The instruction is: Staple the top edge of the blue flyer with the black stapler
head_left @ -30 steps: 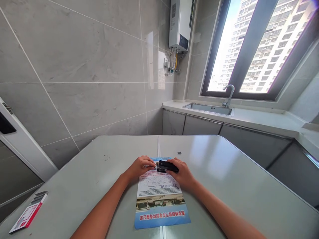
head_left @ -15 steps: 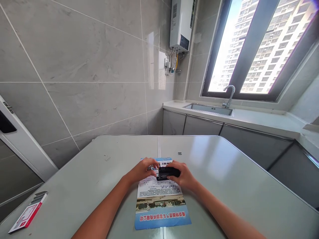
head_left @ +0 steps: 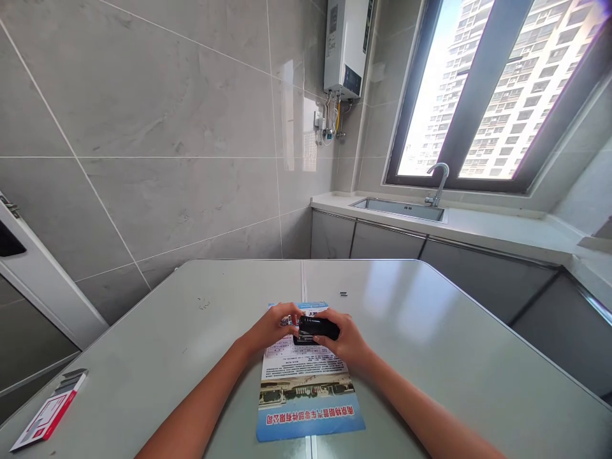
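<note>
A black stapler [head_left: 319, 327] is held over a printed sheet [head_left: 306, 421], which lies on the table with its lettering upside down to me. My right hand [head_left: 342, 335] wraps round the stapler's right end, fingers over the top and thumb below. At the other end, my left hand [head_left: 278, 325] pinches the stapler's tip between thumb and fingers. A gap shows between the stapler's upper arm and its base. Whatever the left fingertips cover is hidden.
Beyond the sheet, a short strip of staples [head_left: 343, 294] rests on the table [head_left: 143, 363]. Small dark marks or bits [head_left: 203, 303] lie to its left. A red and white package [head_left: 50, 411] sits near the left edge. A sink [head_left: 401, 209] is set in the counter behind.
The stapler has shifted slightly left and its left end has come up a little, with the gap above its base showing more. Both hands stay on it.
</note>
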{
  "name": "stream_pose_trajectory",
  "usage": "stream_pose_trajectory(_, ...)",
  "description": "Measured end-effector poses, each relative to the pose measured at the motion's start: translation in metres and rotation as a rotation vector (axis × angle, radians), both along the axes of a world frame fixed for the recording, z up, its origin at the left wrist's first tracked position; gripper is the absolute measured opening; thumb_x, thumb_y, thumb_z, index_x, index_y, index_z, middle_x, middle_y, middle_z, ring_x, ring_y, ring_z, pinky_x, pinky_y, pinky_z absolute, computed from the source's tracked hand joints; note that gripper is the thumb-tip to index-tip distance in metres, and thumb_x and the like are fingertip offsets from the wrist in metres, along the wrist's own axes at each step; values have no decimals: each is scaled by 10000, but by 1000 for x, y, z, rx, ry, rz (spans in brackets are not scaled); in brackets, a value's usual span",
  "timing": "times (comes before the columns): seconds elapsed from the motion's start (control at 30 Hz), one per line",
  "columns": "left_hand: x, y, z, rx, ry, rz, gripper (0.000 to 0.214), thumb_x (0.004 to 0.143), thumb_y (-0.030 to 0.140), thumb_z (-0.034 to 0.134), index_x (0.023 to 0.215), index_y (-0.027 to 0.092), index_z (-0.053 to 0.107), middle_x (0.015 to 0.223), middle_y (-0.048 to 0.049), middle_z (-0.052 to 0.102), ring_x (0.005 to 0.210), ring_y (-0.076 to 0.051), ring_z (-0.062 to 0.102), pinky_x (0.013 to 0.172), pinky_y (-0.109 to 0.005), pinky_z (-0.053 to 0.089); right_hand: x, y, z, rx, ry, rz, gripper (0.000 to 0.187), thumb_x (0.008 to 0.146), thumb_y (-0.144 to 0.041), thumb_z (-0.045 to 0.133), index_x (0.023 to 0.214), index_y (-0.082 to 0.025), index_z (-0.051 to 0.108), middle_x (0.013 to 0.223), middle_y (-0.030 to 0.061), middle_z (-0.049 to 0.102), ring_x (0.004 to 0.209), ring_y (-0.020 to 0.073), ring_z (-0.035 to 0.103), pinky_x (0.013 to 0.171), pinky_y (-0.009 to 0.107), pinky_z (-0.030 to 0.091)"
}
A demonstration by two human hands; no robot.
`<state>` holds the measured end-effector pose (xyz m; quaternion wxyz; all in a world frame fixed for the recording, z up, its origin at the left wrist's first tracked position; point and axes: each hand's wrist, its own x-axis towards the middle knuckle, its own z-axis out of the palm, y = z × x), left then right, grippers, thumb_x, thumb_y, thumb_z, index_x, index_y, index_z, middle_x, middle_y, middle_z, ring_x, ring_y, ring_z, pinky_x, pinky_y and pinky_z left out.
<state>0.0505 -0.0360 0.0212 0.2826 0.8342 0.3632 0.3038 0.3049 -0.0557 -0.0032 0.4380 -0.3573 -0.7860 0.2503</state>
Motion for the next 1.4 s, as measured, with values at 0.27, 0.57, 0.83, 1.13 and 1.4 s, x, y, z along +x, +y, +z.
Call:
stream_pose_trajectory(0.27, -1, 3, 0, -8, -40, 4, 177, 850, 184, 709, 1014, 226, 655, 921, 4, 691, 932, -190, 629, 859, -307, 477, -5, 4, -2, 4, -1, -26, 309, 809, -364, 777, 1075, -235, 686, 947, 33, 752, 852, 224, 695, 780, 341, 530)
stream_pose_trajectory(0.57, 1, -1, 4, 27, -8, 25, 178, 858, 233, 733, 1017, 232, 654, 949, -3, 695, 936, -196, 628, 855, -311, 476, -2, 3, 5, 44, -32, 14, 303, 816, -356, 776, 1086, -244, 700, 942, 43, 740, 817, 212, 682, 755, 329, 528)
stream_pose_trajectory(0.83, -5, 18, -20, 208, 246, 242, 245, 984, 345, 602, 1183, 217, 667, 1190, -88, 706, 1108, -271, 614, 995, -427, 444, 49, 38, 9, -22, -69, -389, 284, 789, -400, 724, 1021, -237, 726, 893, 30, 776, 782, 232, 694, 732, 350, 535)
stream_pose_trajectory(1.13, -11, 25, -44, 238, 384, 253, 456, 974, 458, 610, 1386, 261, 608, 1496, -129, 545, 1378, -322, 475, 1164, -527, 326, 90, 58, -1, -190, -197, -483, 289, 726, -364, 780, 985, -241, 741, 881, 30, 773, 778, 238, 690, 687, 330, 498)
stream_pose_trajectory(1.4, -12, 21, -36, 208, 410, 191, 413, 971, 414, 610, 1361, 280, 617, 1424, -115, 582, 1300, -326, 520, 1135, -506, 347, 80, 52, -1, -152, -252, -272, 306, 771, -249, 720, 1076, -234, 740, 978, 38, 780, 853, 232, 679, 779, 346, 498)
